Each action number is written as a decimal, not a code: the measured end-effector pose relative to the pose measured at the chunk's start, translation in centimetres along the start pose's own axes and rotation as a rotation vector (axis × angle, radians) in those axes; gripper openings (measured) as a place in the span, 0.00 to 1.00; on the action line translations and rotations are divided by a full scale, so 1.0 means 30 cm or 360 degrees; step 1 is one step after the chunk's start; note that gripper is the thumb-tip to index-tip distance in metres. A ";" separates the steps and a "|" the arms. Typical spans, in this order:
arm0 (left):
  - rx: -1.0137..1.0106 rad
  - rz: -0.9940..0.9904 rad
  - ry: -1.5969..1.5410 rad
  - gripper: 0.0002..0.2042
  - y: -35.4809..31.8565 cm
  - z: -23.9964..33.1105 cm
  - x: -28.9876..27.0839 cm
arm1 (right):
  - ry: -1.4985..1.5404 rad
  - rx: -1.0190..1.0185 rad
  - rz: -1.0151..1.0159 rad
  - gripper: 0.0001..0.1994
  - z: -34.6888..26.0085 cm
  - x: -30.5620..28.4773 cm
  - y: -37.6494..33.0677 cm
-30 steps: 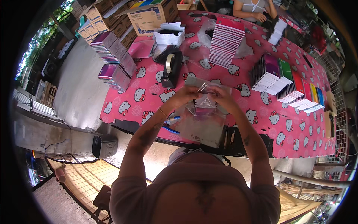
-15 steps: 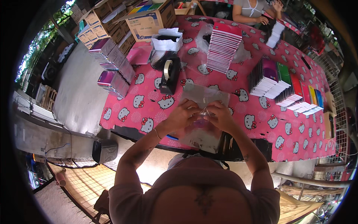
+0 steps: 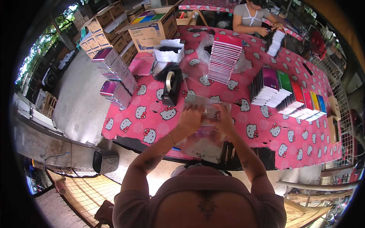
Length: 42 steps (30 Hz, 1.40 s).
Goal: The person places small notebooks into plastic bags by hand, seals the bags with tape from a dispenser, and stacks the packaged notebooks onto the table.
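Note:
In front of me on the table lies a flat pack in clear plastic wrap (image 3: 207,146), with purple and pale colours showing through. My left hand (image 3: 191,117) is closed with its fingers bent on the plastic at the pack's upper middle. Beside it, my right hand (image 3: 222,117) pinches the wrap too, and a shiny fold of film shows between both hands. Exactly what the fingertips grip is partly hidden. Just beyond my left hand stands a black tape dispenser (image 3: 171,93) with a roll of tape. A blue pen-like thing (image 3: 176,149) lies by the pack's near left edge.
A tall stack of red notebooks (image 3: 225,57) stands ahead. Rows of coloured notebooks (image 3: 266,91) are at the right, wrapped notebook stacks (image 3: 114,91) at the left. Cardboard boxes (image 3: 146,38) fill the far left. Across the pink table (image 3: 251,131), another person (image 3: 253,19) handles notebooks.
My view has shifted slightly. My hands remain at the wrap, now flatter and a little farther apart. Across the table, the other person has leaned in, both hands now at the notebook stack.

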<state>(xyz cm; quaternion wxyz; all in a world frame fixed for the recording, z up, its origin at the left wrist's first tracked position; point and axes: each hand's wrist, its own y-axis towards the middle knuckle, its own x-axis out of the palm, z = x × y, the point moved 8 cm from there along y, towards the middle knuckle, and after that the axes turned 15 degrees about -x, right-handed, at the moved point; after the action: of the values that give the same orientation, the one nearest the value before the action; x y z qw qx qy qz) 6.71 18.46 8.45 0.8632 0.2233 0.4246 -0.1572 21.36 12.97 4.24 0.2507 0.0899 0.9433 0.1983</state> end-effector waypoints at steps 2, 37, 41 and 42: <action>-0.0051 0.0021 -0.0329 0.16 0.035 -0.016 -0.019 | 0.0421 0.0295 0.0132 0.33 0.105 0.008 -0.056; -0.0827 0.0377 -0.0456 0.07 0.047 -0.852 -0.156 | 0.0762 0.0487 0.0393 0.30 0.112 0.137 -0.061; -0.0486 0.0066 0.0857 0.05 0.181 -0.528 -0.227 | 0.0514 0.0392 0.0496 0.30 0.158 0.061 -0.105; -0.0174 -0.0209 0.0292 0.05 0.193 -0.329 -0.213 | 0.0512 0.0371 0.0529 0.30 0.155 0.059 -0.116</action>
<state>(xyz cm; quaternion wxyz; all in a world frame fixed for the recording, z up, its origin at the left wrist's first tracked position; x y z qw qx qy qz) -0.93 29.03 9.72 0.8195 0.1610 0.5234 -0.1689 21.95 11.83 -1.70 0.0495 0.2391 0.9598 0.1386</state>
